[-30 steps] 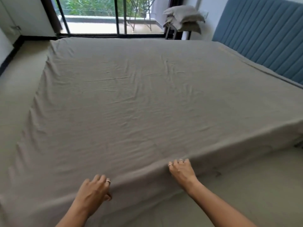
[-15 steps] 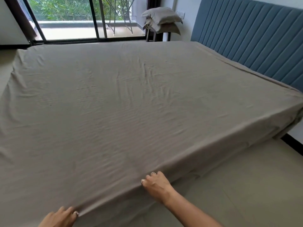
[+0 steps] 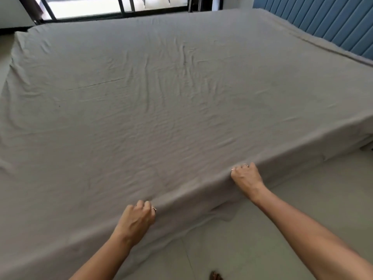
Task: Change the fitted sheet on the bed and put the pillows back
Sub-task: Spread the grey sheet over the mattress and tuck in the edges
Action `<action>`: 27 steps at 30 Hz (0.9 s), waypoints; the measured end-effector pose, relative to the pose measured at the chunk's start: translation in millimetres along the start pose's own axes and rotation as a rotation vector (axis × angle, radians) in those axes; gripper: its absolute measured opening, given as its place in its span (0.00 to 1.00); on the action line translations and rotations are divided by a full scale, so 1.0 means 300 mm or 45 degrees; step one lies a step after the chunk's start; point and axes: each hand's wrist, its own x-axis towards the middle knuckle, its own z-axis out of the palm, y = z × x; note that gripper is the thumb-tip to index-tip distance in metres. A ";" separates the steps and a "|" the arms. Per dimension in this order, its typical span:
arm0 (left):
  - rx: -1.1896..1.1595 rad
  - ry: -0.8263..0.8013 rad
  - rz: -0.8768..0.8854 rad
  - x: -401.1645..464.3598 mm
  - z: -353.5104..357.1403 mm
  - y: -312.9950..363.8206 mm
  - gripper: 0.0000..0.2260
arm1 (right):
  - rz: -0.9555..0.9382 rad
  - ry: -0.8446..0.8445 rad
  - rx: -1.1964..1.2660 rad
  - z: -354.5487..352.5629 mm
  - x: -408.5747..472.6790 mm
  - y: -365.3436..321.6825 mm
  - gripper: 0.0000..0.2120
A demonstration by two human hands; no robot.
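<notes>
Head view: I see my left hand (image 3: 137,219) and right hand (image 3: 245,176) each clenching a fold of the grey sheet (image 3: 181,108) along the near edge of the bed; the sheet covers the whole mattress, its hem drooping onto the floor (image 3: 302,199) between my arms

Bright daylight comes in through the window (image 3: 113,6) past the far edge of the bed, where the glass glares white. Shadows are soft. Straight lines bend near the picture's edges.
</notes>
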 end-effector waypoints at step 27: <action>-2.619 0.236 -2.779 -0.287 0.364 0.059 0.12 | 1.773 -0.881 2.334 0.204 -0.156 -0.586 0.06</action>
